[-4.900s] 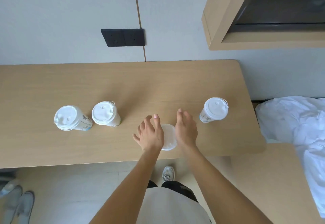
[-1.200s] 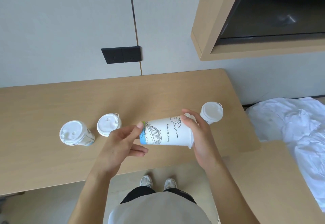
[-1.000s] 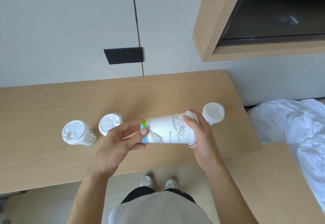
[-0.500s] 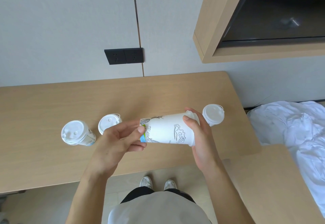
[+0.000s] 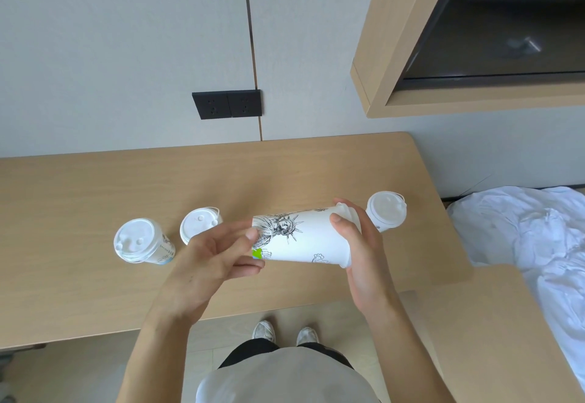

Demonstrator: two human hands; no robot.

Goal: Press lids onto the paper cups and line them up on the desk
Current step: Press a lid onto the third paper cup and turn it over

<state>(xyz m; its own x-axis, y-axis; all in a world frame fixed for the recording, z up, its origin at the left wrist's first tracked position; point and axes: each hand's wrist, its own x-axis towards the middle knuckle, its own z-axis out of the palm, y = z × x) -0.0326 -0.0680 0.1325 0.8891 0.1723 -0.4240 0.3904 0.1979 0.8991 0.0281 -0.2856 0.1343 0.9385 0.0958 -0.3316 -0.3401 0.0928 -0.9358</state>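
I hold a white paper cup (image 5: 304,238) with black line drawings sideways above the wooden desk (image 5: 95,193). My left hand (image 5: 215,257) grips its base end. My right hand (image 5: 357,244) wraps the rim end, where a white lid (image 5: 346,212) sits on the cup. Two lidded cups stand upright at the left: one (image 5: 139,242) furthest left, another (image 5: 198,223) partly behind my left hand. A third lidded cup (image 5: 386,214) stands at the right, behind my right hand.
A black double socket (image 5: 227,104) is on the wall behind the desk. A wooden-framed niche (image 5: 395,63) juts out at upper right. White bedding (image 5: 531,234) lies to the right. A lower wooden surface (image 5: 474,323) adjoins the desk's front right.
The cup was lifted off the desk and turned sideways between both hands. Over the last second it has rotated about its axis, showing a different drawing.
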